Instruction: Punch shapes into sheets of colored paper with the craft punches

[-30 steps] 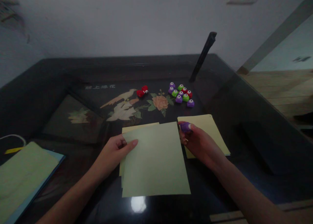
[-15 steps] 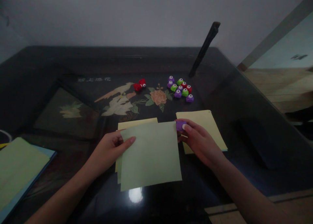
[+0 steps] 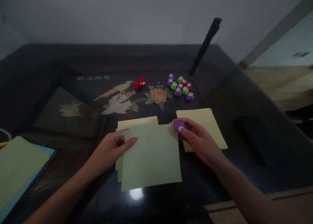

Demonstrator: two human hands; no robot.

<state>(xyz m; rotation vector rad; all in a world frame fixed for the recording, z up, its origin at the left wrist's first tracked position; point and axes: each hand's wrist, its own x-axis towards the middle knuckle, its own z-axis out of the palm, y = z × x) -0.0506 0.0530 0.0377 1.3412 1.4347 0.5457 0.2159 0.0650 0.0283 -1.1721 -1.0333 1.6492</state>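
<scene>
My left hand (image 3: pixel 112 149) pinches the left edge of a pale green paper sheet (image 3: pixel 150 157), thumb on top, holding it just over the dark glass table (image 3: pixel 49 87). My right hand (image 3: pixel 195 139) is closed round a small purple paper punch (image 3: pixel 178 125), which sits at the sheet's top right corner. A yellow sheet (image 3: pixel 137 122) lies under the green one. Another yellow stack (image 3: pixel 205 121) lies under my right hand.
A cluster of several purple, green and red punches (image 3: pixel 180 87) and a red pair (image 3: pixel 139 83) sit farther back. A dark stick (image 3: pixel 205 44) leans at the back right. Green paper on a blue folder (image 3: pixel 19 168) lies at the left edge.
My right hand has brought the purple punch leftward onto the green sheet's top right corner. The left hand keeps its grip; the sheet has shifted slightly.
</scene>
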